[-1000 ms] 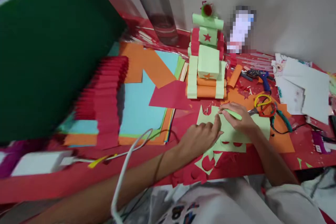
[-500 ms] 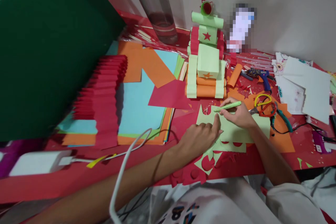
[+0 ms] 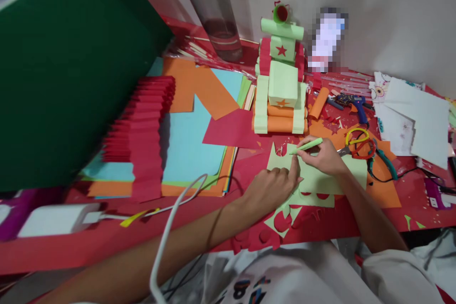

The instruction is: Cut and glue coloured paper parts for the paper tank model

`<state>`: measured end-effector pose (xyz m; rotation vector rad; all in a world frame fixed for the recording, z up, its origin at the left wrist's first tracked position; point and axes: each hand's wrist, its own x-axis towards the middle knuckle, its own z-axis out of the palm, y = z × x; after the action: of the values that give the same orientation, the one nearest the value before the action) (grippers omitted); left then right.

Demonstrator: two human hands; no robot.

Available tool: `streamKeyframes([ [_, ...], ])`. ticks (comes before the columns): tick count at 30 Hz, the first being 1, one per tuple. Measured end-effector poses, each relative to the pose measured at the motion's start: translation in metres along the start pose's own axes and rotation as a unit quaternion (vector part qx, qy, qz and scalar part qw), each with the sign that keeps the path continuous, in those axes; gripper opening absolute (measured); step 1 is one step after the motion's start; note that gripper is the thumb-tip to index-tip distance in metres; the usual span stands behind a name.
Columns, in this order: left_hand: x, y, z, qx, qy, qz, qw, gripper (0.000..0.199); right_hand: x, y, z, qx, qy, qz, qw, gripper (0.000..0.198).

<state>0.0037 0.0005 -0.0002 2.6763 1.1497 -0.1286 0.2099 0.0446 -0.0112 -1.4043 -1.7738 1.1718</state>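
Observation:
My right hand (image 3: 324, 156) is closed round a light green pen (image 3: 309, 145), its tip down at the pale green paper (image 3: 331, 173). My left hand (image 3: 274, 187) presses on the same sheet, index finger stretched out near the pen tip, the other fingers loosely bent; it holds nothing. A rounded notch is cut in the sheet's upper left edge. Pale green offcuts (image 3: 283, 223) with round cut-outs lie below my hands, over red paper scraps (image 3: 261, 237). Just beyond stands a model of rolled and folded paper (image 3: 283, 83) with star shapes on it.
Scissors (image 3: 358, 142), pliers (image 3: 386, 161) and a blue glue gun (image 3: 359, 107) lie to the right. Coloured sheets (image 3: 188, 147) and pleated red paper (image 3: 144, 142) lie left, under a leaning green board (image 3: 71, 76). A bottle (image 3: 221, 23) stands behind; a white cable (image 3: 171, 218) crosses my left arm.
My right hand has shifted the pen slightly left and tilted it a little more upright. My left hand stays in place on the sheet.

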Motion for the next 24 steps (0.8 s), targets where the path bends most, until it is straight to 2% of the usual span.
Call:
streamKeyframes([
  [15, -0.0003, -0.0010, -0.0024, -0.011, -0.007, -0.002, 1.000, 0.052, -0.0019, 0.0012, 0.0017, 0.010, 0.009, -0.001, 1.000, 0.016],
  [20, 0.0008, -0.0014, -0.0040, -0.009, -0.021, -0.002, 1.000, 0.052, -0.0022, 0.0002, 0.0024, 0.003, 0.033, 0.001, 0.999, 0.017],
  [24, 0.0020, -0.0018, -0.0044, -0.006, -0.038, -0.003, 0.999, 0.054, -0.0020, -0.0011, 0.0027, -0.010, 0.027, 0.000, 1.000, 0.014],
])
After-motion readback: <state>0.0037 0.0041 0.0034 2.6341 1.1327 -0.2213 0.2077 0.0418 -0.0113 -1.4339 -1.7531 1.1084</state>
